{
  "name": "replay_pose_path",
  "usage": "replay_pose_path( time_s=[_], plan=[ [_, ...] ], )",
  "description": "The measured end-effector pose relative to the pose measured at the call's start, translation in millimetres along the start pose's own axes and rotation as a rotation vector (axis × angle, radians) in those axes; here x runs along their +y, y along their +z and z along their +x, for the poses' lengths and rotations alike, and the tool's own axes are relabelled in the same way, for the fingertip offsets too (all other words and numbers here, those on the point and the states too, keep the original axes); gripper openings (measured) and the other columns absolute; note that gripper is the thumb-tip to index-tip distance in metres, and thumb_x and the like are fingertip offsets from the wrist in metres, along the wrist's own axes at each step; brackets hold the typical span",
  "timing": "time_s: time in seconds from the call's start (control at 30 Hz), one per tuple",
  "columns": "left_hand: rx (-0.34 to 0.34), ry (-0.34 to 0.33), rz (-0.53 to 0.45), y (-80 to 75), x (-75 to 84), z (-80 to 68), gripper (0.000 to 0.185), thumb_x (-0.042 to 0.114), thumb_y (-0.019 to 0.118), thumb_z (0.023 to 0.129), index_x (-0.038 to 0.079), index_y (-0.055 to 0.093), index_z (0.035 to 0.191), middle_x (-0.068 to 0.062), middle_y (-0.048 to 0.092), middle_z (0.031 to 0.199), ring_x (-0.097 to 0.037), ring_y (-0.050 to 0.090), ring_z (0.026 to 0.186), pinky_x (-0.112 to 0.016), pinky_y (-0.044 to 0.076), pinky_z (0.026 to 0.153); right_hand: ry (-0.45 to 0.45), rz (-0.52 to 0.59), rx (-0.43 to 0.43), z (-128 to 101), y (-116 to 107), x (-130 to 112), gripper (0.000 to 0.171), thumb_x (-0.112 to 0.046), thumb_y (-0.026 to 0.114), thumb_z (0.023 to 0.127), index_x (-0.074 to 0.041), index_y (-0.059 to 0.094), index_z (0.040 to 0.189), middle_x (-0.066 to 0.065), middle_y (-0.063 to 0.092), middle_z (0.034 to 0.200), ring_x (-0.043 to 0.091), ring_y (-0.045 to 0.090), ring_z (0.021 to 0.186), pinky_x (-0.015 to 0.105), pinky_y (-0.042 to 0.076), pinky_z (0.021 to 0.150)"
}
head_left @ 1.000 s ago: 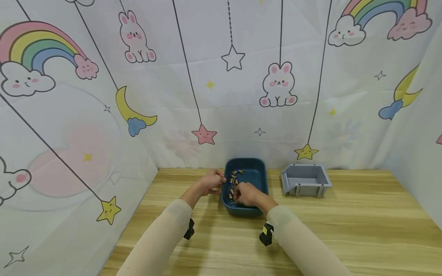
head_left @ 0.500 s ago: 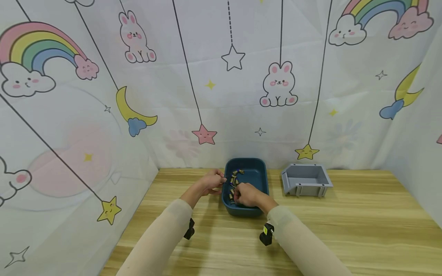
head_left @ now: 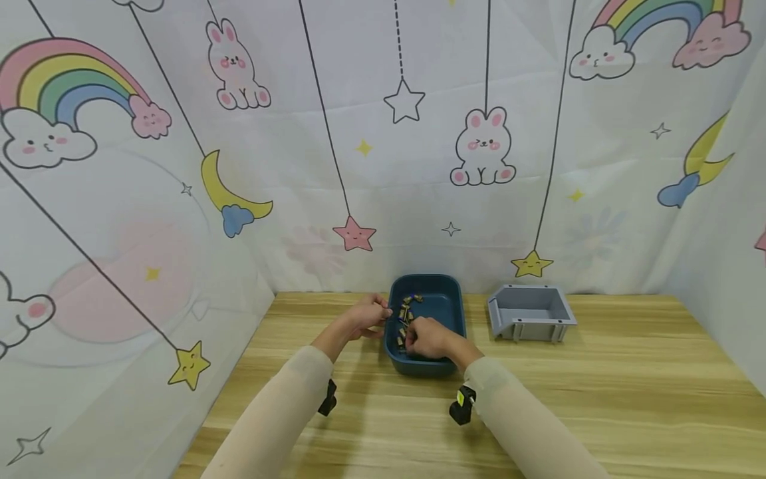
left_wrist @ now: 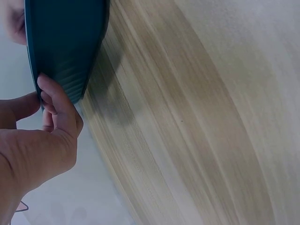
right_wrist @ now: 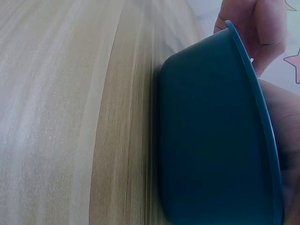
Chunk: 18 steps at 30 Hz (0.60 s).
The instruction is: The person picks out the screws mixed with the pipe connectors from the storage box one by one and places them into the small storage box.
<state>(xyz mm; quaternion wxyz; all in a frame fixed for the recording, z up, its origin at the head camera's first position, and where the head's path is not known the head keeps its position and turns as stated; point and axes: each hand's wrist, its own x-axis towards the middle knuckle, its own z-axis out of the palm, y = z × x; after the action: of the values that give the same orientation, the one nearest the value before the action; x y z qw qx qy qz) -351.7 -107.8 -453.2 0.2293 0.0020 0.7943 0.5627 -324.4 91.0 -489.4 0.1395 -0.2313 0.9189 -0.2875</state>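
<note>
A dark teal plastic basin [head_left: 423, 368] stands on the wooden table near the back wall. My left hand [head_left: 366, 315] grips its left rim; in the left wrist view the thumb lies on one side of the wall and the fingers [left_wrist: 57, 96] on the other. Several small gold-brown pieces with bits of blue [head_left: 406, 313] lie along the basin's left side. My right hand [head_left: 428, 337] reaches down into the basin with bent fingers, right at the nearer pieces. Its fingertips are hidden, and I cannot tell whether it pinches one. In the right wrist view the basin's wall covers most of that hand.
To the right of the basin a grey open-front storage bin [head_left: 531, 319] stands on the wooden table [head_left: 634, 379]. A white curtain [head_left: 431, 199] printed with rabbits, stars and rainbows hangs behind and along the sides. Small black cameras [head_left: 461, 406] sit under both sleeves.
Both hands stay at the basin in nearly the same place. My right hand's fingers shift very slightly among the small pieces; the basin and the bin have not moved.
</note>
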Motion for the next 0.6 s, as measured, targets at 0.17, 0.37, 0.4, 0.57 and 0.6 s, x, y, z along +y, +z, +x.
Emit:
replay_pose_path(
  time_s=[0.17, 0.37, 0.4, 0.57, 0.6],
  plan=[
    [0.001, -0.001, 0.001, 0.5, -0.4, 1.0, 0.010, 0.010, 0.055, 0.110, 0.007, 0.048, 0.115, -0.021, 0.056, 0.128, -0.024, 0.059, 0.093, -0.050, 0.057, 0.090, 0.001, 0.025, 0.003, -0.3, 0.1, 1.0, 0.012, -0.008, 0.077, 0.094, -0.015, 0.074, 0.086, -0.007, 0.068, 0.083, 0.011, 0.060, 0.076, 0.031, 0.052, 0.075],
    [-0.002, -0.003, 0.001, -0.4, -1.7, 5.0, 0.010, 0.010, 0.055, 0.109, 0.007, 0.049, 0.115, -0.020, 0.056, 0.127, -0.024, 0.059, 0.093, -0.045, 0.058, 0.083, -0.021, 0.057, 0.017, -2.7, -1.7, 1.0, 0.011, -0.006, 0.077, 0.093, -0.012, 0.074, 0.085, -0.005, 0.068, 0.082, 0.012, 0.060, 0.074, 0.031, 0.052, 0.073],
    [-0.001, -0.003, 0.000, -0.6, -1.9, 5.2, 0.010, 0.010, 0.055, 0.109, 0.007, 0.049, 0.115, -0.020, 0.056, 0.127, -0.024, 0.059, 0.093, -0.044, 0.059, 0.082, -0.026, 0.060, 0.021, -2.8, -1.7, 1.1, 0.010, -0.005, 0.076, 0.093, -0.012, 0.074, 0.085, -0.005, 0.068, 0.081, 0.012, 0.059, 0.074, 0.031, 0.052, 0.072],
    [0.000, -0.001, 0.007, -1.3, -1.6, 5.0, 0.012, 0.011, 0.055, 0.109, 0.006, 0.049, 0.118, -0.017, 0.057, 0.123, -0.025, 0.059, 0.095, -0.039, 0.059, 0.076, -0.028, 0.096, 0.037, -1.2, -1.2, 0.8, 0.010, -0.005, 0.075, 0.092, -0.012, 0.074, 0.085, -0.006, 0.068, 0.081, 0.011, 0.059, 0.073, 0.030, 0.050, 0.072],
    [0.000, -0.002, 0.007, -1.3, -1.2, 4.9, 0.012, 0.011, 0.055, 0.109, 0.006, 0.049, 0.118, -0.016, 0.057, 0.122, -0.025, 0.059, 0.095, -0.038, 0.059, 0.076, -0.025, 0.104, 0.041, -1.1, -1.2, 0.9, 0.010, -0.005, 0.075, 0.093, -0.012, 0.074, 0.085, -0.006, 0.068, 0.081, 0.012, 0.058, 0.072, 0.030, 0.050, 0.072]
  ],
)
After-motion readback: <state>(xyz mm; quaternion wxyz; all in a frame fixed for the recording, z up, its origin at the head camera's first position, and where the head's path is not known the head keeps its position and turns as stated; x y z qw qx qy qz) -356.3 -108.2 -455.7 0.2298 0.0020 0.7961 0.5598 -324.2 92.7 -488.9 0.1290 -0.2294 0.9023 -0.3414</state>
